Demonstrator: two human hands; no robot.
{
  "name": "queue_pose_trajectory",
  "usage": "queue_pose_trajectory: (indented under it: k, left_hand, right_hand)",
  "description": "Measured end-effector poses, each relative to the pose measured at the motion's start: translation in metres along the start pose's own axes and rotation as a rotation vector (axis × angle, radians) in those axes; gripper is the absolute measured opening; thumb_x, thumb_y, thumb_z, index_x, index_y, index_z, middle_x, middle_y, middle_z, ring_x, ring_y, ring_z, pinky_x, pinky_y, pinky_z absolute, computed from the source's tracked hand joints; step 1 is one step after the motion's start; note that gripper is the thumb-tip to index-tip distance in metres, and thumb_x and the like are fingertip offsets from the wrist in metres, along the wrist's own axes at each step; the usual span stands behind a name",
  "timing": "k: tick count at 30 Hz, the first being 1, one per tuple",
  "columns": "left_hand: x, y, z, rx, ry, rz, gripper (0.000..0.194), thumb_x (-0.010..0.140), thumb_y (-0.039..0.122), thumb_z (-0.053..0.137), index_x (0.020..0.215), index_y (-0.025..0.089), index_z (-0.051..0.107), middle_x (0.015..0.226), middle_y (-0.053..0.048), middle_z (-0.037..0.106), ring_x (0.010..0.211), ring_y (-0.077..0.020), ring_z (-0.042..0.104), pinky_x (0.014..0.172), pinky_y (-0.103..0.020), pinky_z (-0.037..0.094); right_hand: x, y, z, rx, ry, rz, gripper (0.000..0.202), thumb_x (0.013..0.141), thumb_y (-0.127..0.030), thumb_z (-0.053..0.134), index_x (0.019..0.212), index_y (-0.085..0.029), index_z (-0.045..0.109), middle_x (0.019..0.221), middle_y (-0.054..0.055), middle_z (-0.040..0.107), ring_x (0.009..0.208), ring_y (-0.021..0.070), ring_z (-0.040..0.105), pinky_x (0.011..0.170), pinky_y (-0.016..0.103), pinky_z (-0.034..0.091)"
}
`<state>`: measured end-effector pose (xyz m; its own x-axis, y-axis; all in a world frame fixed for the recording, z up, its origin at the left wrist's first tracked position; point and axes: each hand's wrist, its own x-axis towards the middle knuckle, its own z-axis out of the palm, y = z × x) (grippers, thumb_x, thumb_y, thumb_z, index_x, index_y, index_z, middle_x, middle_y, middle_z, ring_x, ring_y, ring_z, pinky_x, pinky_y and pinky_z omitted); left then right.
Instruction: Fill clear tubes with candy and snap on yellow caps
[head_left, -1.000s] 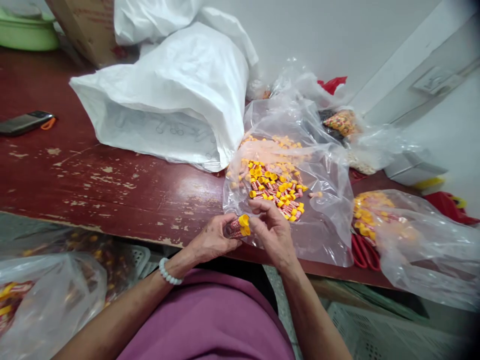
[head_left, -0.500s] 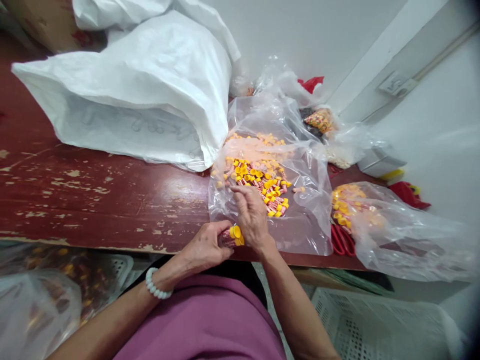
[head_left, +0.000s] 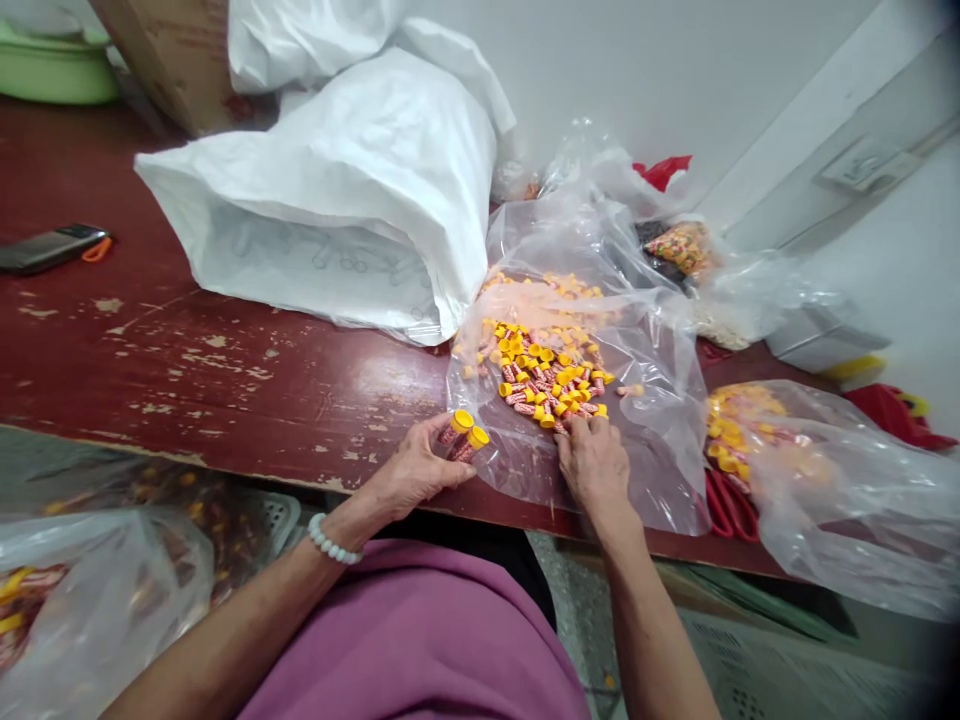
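Observation:
My left hand point(head_left: 416, 468) is closed around two small clear tubes point(head_left: 463, 442) with yellow caps and reddish speckled filling, held side by side, caps up, over the table's front edge. To its right, my right hand point(head_left: 596, 462) reaches to the near edge of a pile of similar yellow-capped tubes point(head_left: 559, 375). Its fingers are curled down and pinch at a tube there; the fingertips are partly hidden. The pile lies on and partly inside an open clear plastic bag point(head_left: 660, 480).
A large white sack point(head_left: 360, 150) holding clear tubes lies open at the left. Farther left is a phone point(head_left: 52, 248). At the right are red-handled scissors point(head_left: 731, 505) and another bag of capped tubes point(head_left: 847, 480). Bagged tubes point(head_left: 105, 580) sit below the worn red table point(head_left: 300, 390).
My right hand has moved away from the left hand, rightward to the pile's near edge. My left hand still holds tubes, now with two caps clearly showing. The view has shifted left.

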<state>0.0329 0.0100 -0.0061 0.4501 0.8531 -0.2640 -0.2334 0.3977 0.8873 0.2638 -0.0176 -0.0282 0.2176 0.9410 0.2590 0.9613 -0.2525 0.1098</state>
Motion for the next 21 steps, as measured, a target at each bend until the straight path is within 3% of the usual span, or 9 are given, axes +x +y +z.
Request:
queue_pose_trajectory:
  k: [3, 6, 9, 12, 17, 21]
  left_hand:
    - [0.001, 0.000, -0.001, 0.003, -0.011, 0.020, 0.042, 0.052, 0.008, 0.072, 0.091, 0.014, 0.059, 0.076, 0.003, 0.060, 0.061, -0.0058, 0.051, 0.053, -0.015, 0.038]
    - [0.002, -0.002, -0.002, 0.030, -0.025, 0.040, 0.041, 0.053, 0.009, 0.072, 0.092, 0.013, 0.058, 0.076, 0.002, 0.060, 0.061, -0.0061, 0.050, 0.051, -0.015, 0.036]
    - [0.004, -0.005, 0.000, 0.044, -0.075, 0.069, 0.041, 0.055, 0.008, 0.069, 0.094, 0.013, 0.058, 0.082, 0.000, 0.062, 0.069, -0.0083, 0.054, 0.058, -0.016, 0.040]
    - [0.006, -0.009, 0.002, 0.111, -0.129, 0.083, 0.042, 0.059, 0.009, 0.067, 0.099, 0.014, 0.058, 0.089, -0.001, 0.063, 0.075, -0.0110, 0.056, 0.065, -0.019, 0.043]
    - [0.008, -0.016, 0.000, 0.383, -0.099, 0.194, 0.029, 0.061, 0.010, 0.063, 0.089, 0.013, 0.061, 0.078, 0.000, 0.059, 0.073, -0.0130, 0.053, 0.063, -0.021, 0.042]
    - [0.006, -0.016, -0.002, 0.537, -0.103, 0.297, 0.028, 0.062, 0.009, 0.057, 0.089, 0.014, 0.061, 0.080, -0.001, 0.060, 0.075, -0.0148, 0.052, 0.066, -0.023, 0.041]
  right_hand:
    - [-0.002, 0.004, 0.009, 0.046, 0.004, -0.031, 0.019, 0.090, -0.028, 0.046, 0.091, -0.016, 0.061, 0.093, 0.015, 0.058, 0.084, 0.0250, 0.052, 0.065, 0.034, 0.041]
    - [-0.005, 0.005, 0.008, 0.258, 0.049, -0.064, 0.022, 0.092, -0.028, 0.042, 0.093, -0.014, 0.059, 0.092, 0.014, 0.061, 0.084, 0.0245, 0.055, 0.071, 0.037, 0.044]
    - [-0.009, -0.009, -0.015, 0.630, 0.133, -0.098, 0.022, 0.093, -0.031, 0.043, 0.100, -0.017, 0.058, 0.092, 0.009, 0.063, 0.084, 0.0205, 0.058, 0.075, 0.035, 0.047]
    - [-0.013, -0.035, -0.048, 0.895, 0.156, -0.274, 0.018, 0.091, -0.029, 0.049, 0.105, -0.023, 0.060, 0.098, 0.006, 0.064, 0.092, 0.0176, 0.059, 0.082, 0.034, 0.049]
    - [-0.017, -0.064, -0.072, 0.890, 0.093, -0.579, 0.018, 0.091, -0.022, 0.049, 0.104, -0.024, 0.062, 0.099, 0.006, 0.062, 0.095, 0.0163, 0.058, 0.083, 0.032, 0.050]
    - [-0.015, -0.065, -0.073, 0.869, 0.084, -0.658, 0.024, 0.090, -0.022, 0.052, 0.114, -0.023, 0.058, 0.108, 0.006, 0.064, 0.101, 0.0182, 0.056, 0.091, 0.036, 0.046]
